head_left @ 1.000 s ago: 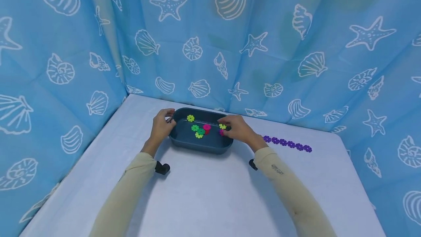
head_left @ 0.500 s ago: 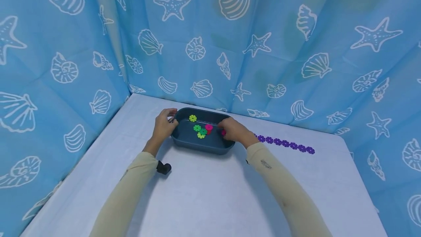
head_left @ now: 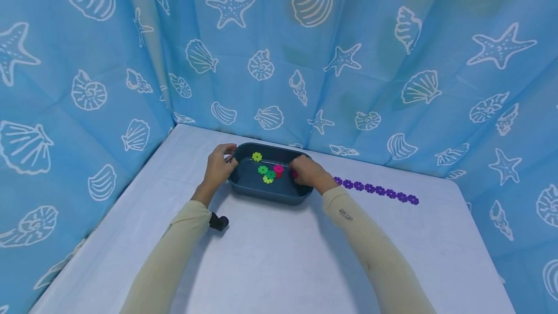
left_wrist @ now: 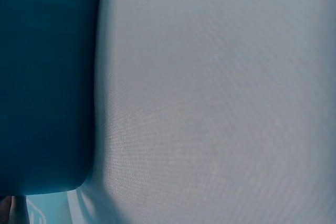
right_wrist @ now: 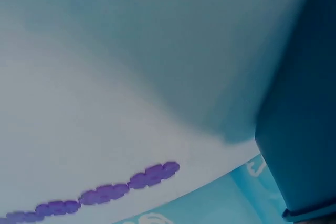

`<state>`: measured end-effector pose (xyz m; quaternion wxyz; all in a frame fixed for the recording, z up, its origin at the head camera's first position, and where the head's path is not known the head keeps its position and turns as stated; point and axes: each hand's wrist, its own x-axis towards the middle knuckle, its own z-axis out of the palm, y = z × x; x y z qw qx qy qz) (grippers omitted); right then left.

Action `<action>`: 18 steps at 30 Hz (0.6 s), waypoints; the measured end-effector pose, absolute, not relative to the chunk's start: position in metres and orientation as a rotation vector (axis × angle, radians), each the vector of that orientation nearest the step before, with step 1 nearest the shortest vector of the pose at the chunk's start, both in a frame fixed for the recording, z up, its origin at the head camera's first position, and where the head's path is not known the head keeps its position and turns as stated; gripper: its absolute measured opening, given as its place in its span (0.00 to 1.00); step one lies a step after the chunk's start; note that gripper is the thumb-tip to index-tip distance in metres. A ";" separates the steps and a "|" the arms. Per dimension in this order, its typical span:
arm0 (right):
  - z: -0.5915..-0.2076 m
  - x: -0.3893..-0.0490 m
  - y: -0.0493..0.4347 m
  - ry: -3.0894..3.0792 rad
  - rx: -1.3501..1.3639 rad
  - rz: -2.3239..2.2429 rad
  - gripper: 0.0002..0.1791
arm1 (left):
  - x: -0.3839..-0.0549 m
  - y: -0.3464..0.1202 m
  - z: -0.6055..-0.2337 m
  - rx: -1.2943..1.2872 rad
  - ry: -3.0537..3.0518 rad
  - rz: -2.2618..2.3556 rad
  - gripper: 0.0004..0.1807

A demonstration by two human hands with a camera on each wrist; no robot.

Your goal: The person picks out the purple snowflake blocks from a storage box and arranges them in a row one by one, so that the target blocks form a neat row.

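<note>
A dark blue-grey plastic basin (head_left: 270, 194) with rounded corners stands toward the back of the table. My left hand (head_left: 218, 164) grips its left end, thumb over the rim. My right hand (head_left: 310, 172) reaches down into the right end, its fingertips hidden from the head camera; I cannot tell whether it holds a piece. A magenta flower-shaped disc (head_left: 294, 174) peeks out beside those fingers. Inside the basin lie a yellow disc (head_left: 257, 157), a green disc (head_left: 263, 170), a pink disc (head_left: 278, 168) and a few more, some overlapping. The left wrist view shows the basin's outer wall (left_wrist: 47, 87).
To the right of the basin, several purple flower discs (head_left: 369, 188) form a long row on the white table (head_left: 270, 256). The same purple row (right_wrist: 105, 193) shows in the right wrist view. A blue shell-print curtain (head_left: 270, 91) hangs behind the table and along its left side.
My right hand has moved left and down into the basin, covering a yellow disc seen there earlier. The left hand keeps its grip. The whole head view has shifted slightly.
</note>
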<state>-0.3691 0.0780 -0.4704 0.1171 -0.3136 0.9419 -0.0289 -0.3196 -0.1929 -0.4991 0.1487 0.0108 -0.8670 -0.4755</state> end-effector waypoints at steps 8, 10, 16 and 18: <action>-0.476 -0.368 0.073 2.788 -0.920 -0.047 0.21 | -0.320 -0.193 -0.499 0.032 -2.488 -1.358 0.23; -0.477 -0.367 0.072 2.779 -0.930 -0.087 0.22 | -0.320 -0.192 -0.500 0.035 -2.488 -1.355 0.24; -0.482 -0.365 0.071 2.788 -1.005 -0.281 0.25 | -0.320 -0.192 -0.500 0.049 -2.499 -1.353 0.24; -0.483 -0.365 0.072 2.822 -0.994 -0.352 0.25 | -0.320 -0.192 -0.499 0.053 -2.501 -1.359 0.24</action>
